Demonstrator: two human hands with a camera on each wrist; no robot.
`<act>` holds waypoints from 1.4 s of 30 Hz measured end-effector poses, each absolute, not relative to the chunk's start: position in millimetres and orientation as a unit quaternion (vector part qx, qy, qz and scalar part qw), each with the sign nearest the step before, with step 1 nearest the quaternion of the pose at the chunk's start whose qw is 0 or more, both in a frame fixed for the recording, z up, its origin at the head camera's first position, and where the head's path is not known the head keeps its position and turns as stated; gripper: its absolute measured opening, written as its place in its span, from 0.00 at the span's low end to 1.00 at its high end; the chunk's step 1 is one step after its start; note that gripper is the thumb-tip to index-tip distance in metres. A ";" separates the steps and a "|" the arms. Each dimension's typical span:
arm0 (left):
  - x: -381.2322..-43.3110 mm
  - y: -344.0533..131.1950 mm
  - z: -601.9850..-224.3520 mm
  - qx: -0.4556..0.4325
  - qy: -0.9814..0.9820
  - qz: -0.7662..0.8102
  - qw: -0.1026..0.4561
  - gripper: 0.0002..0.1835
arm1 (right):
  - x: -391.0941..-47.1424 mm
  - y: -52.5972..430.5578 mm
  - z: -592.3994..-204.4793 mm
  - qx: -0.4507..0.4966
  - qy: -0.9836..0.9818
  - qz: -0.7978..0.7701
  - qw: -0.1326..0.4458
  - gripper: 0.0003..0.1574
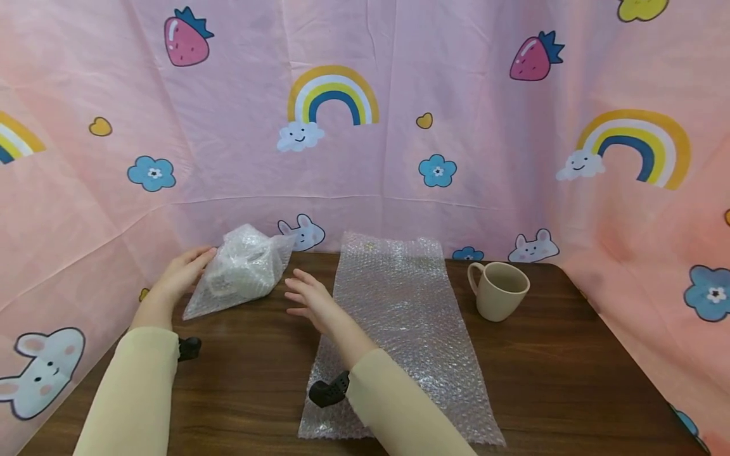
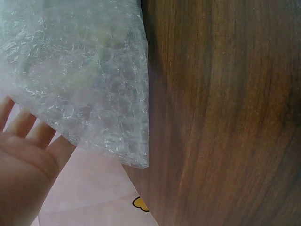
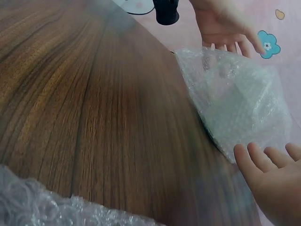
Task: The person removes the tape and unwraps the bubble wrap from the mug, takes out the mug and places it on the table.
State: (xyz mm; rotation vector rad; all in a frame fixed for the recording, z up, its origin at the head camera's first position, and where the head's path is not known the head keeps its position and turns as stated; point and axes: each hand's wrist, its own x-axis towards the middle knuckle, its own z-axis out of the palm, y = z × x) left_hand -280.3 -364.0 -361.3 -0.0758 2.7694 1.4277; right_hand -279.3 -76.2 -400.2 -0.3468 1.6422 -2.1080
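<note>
A bundle of bubble wrap [image 1: 242,263] with something pale inside rests at the table's back left; the wrap hides what it is. My left hand [image 1: 181,275] is at its left side, fingers extended along the wrap's edge. In the left wrist view the wrap [image 2: 89,80] overlaps the fingertips. To the right of the bundle, my right hand [image 1: 312,299] is held with fingers spread and nothing in it. The right wrist view has this hand [image 3: 277,179] close by the bundle's near corner, the left hand [image 3: 225,28] across from it.
A long sheet of bubble wrap [image 1: 399,316] lies flat along the middle of the brown wooden table [image 1: 570,380]. Right of it stands a beige mug [image 1: 499,291], handle toward the sheet. A pink patterned curtain [image 1: 239,158] hangs behind and at both sides.
</note>
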 end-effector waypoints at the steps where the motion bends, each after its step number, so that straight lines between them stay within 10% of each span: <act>1: -280.5 -363.7 -360.8 -0.018 0.891 0.453 0.024 0.44 | -279.4 -77.7 -399.5 -0.126 0.592 -0.763 0.226 0.40; 42: -270.3 -368.4 -373.2 0.013 0.848 0.526 0.066 0.49 | -281.3 -94.5 -407.9 -0.137 0.499 -0.797 0.310 0.44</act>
